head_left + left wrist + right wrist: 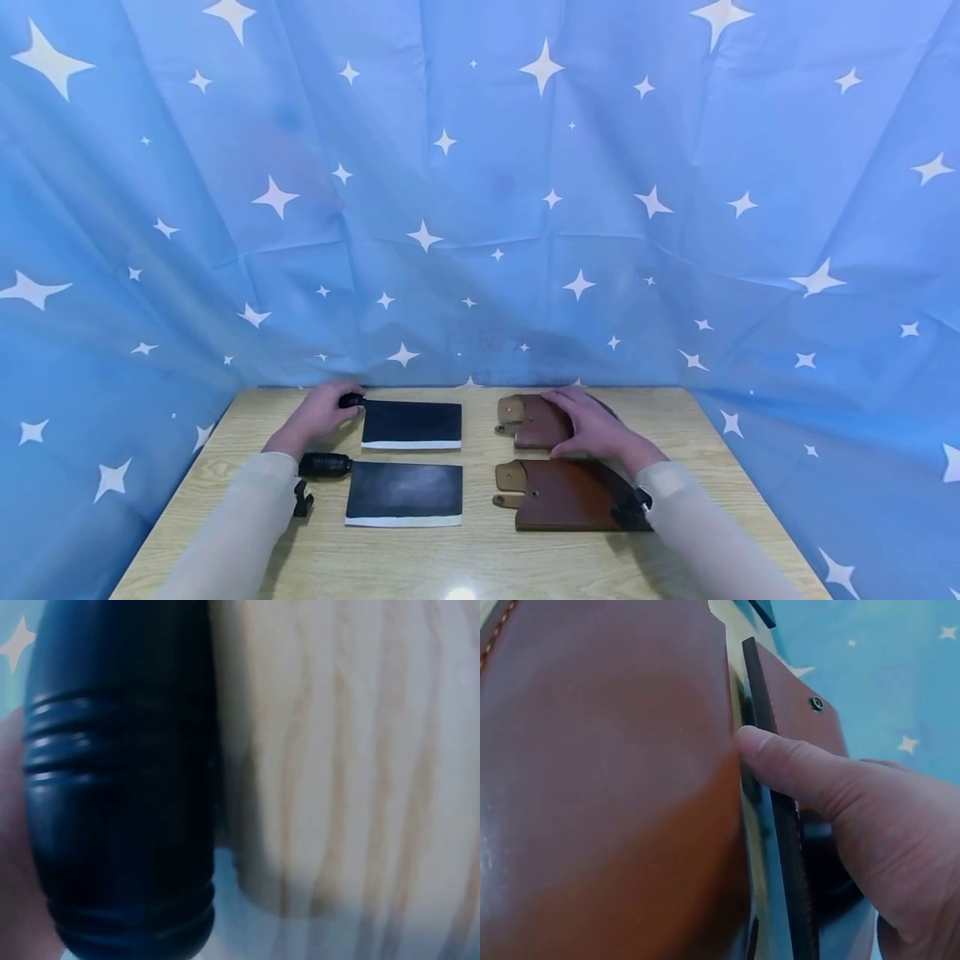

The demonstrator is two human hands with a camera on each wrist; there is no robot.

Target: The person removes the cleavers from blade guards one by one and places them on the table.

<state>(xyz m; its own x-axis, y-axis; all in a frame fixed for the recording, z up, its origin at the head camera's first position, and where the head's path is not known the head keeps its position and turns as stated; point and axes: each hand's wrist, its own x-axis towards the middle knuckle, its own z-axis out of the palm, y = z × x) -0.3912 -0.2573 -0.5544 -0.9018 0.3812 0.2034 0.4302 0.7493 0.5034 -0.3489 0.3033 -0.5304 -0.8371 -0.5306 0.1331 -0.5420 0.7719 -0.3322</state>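
Note:
My left hand (324, 412) holds the black handle of the far cleaver (412, 425), which has a dark blade with a pale edge. Nearer me lies a second cleaver (403, 494) of the same look. Its ridged black handle (124, 787) fills much of the left wrist view, with only a strip of hand behind it. On the right, my right hand (596, 427) grips the far brown leather sheath (536, 422), the thumb (769, 750) against its near edge. A larger brown sheath (566, 497) lies closer to me, under the right wrist.
Everything lies on a light wood-grain table (420, 567). A blue curtain (480, 208) with white stars hangs behind the table and along both sides. Both sheaths carry a tan strap (510, 475) at the left end, facing the blades.

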